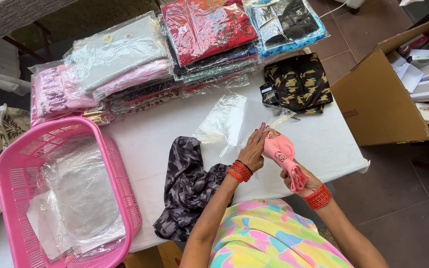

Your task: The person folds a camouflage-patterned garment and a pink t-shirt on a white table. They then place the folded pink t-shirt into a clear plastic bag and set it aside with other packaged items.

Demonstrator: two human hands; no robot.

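While the rolled pink garment [285, 158] is held up just off the near edge of the white table [323, 144], its upper end is pinched by the fingertips of the left hand [252, 151] and its lower end is wrapped tight in the fist of the right hand [301, 182], so the roll is kept from springing open. A clear plastic sleeve [224, 121] is left lying flat just beyond the hands, close enough to be reached. A grey camouflage garment [187, 186] is draped over the near table edge to the left, and a folded green camouflage piece [298, 83] is set apart to the far right. Bagged garments are stacked in piles [125, 64] along the far side. Loose clear bags are gathered in the pink basket [120, 168] at near left. The right palm is hidden by the roll; the cardboard box [383, 99] of small cartons is cut off at the right edge, and the print on the pink fabric cannot be made out.
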